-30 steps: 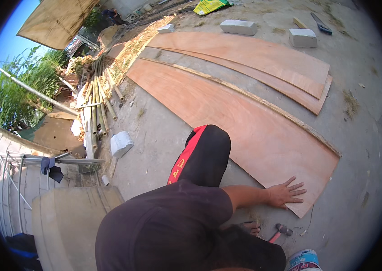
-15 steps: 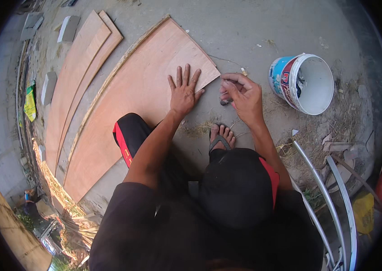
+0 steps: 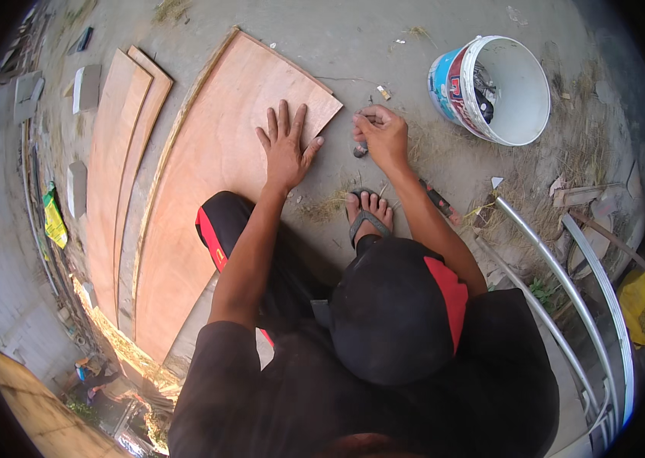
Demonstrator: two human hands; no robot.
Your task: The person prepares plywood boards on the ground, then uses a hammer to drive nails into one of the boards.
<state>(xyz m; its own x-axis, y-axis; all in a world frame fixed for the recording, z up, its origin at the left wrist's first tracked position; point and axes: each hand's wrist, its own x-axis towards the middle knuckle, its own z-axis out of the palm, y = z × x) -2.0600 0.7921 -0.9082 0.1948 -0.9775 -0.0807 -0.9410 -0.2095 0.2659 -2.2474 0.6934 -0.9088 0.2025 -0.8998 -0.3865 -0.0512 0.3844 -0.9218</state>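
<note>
My left hand (image 3: 286,155) lies flat with fingers spread on a curved-edged plywood sheet (image 3: 208,145), near its far right corner. Just right of that corner, my right hand (image 3: 385,140) is closed, thumb and fingertips pinched together. Whatever it may hold is too small or hidden to make out. Under its fingertips a small dark object (image 3: 360,150) shows against the ground, its kind unclear. A rough, light-brown strip (image 3: 177,126) runs along the sheet's curved left edge. My sandalled foot (image 3: 369,217) is planted between the sheet and my right forearm.
Two more plywood pieces (image 3: 115,137) overlap on the left, beside pale blocks (image 3: 87,88). A white-lined paint bucket (image 3: 445,84) stands far right with dark items inside. A red-and-black tool (image 3: 440,202) lies by my right forearm; metal tubes (image 3: 559,267) curve at lower right.
The whole view has shifted, so the bucket and both hands appear higher. My left hand stays flat on the plywood and my right stays pinched; the red-and-black tool has come into sight.
</note>
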